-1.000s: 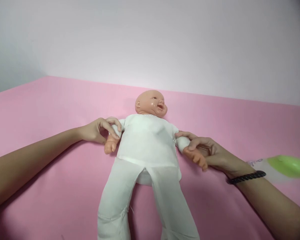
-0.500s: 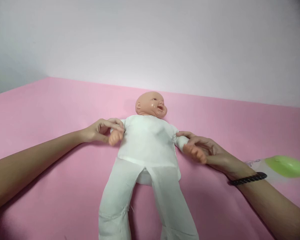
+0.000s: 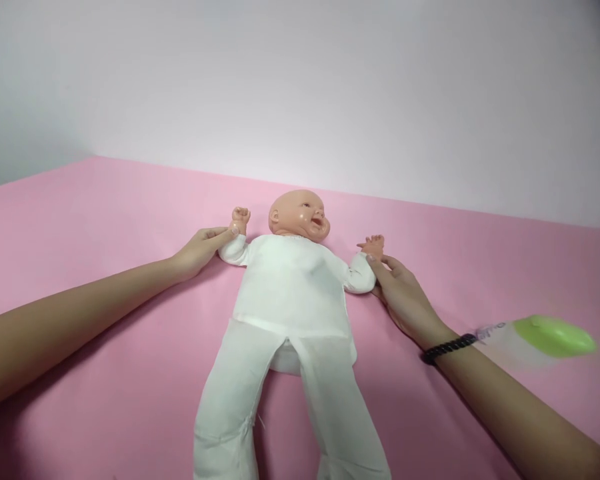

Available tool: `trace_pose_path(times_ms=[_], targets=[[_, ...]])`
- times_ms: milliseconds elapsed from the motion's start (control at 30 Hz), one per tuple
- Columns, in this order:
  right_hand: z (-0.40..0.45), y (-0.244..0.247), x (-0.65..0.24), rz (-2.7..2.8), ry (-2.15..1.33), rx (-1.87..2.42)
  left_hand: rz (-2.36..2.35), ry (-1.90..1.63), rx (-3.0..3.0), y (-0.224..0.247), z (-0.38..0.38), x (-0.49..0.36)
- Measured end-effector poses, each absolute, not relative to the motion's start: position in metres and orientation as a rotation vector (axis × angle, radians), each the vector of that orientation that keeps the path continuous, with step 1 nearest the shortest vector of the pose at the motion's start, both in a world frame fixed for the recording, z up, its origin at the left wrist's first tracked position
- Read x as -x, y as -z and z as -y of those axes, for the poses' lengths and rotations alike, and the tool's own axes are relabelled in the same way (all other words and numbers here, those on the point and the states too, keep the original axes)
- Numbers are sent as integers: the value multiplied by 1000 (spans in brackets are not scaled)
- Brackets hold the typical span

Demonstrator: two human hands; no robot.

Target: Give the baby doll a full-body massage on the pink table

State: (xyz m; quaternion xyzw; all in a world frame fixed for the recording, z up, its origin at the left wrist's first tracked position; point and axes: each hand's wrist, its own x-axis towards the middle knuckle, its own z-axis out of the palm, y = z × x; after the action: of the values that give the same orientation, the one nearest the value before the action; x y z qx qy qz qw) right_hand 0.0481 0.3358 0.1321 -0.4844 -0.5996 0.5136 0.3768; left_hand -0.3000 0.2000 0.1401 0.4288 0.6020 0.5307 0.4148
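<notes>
A baby doll (image 3: 295, 287) with a white cloth body lies on its back, its bald plastic head turned to the right and its legs running off the bottom of the view. My left hand (image 3: 203, 250) pinches the doll's arm on the left near the wrist, thumb on top. On the other side, my right hand (image 3: 403, 287) grips the doll's other forearm, with the thumb at the wrist and the fingers partly hidden behind it. Both doll arms are bent, and their small plastic hands point up beside the head.
A pink surface (image 3: 130, 220) lies under the doll and meets a pale wall (image 3: 300, 87) behind it. To the right, partly behind my right wrist, lies a whitish bottle with a green cap (image 3: 555, 337). A black braided band (image 3: 450, 348) circles my right wrist.
Both doll arms have swung up from pointing down beside the torso to bent beside the head. My hands moved with them, and my right hand shifted up and inward.
</notes>
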Motion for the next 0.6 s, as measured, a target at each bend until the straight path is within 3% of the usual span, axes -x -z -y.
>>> trace_pose_path(times_ms=[300, 433, 600], targets=[[-343, -150, -37, 1492, -1549, 1337, -1726, -1133, -947, -148, -228, 320], [-344, -141, -42, 1437, -1465, 1218, -1637, -1310, -992, -143, -220, 312], [-350, -123, -56, 1606, -1281, 883, -1654, -1789, -1341, -127, -213, 305]])
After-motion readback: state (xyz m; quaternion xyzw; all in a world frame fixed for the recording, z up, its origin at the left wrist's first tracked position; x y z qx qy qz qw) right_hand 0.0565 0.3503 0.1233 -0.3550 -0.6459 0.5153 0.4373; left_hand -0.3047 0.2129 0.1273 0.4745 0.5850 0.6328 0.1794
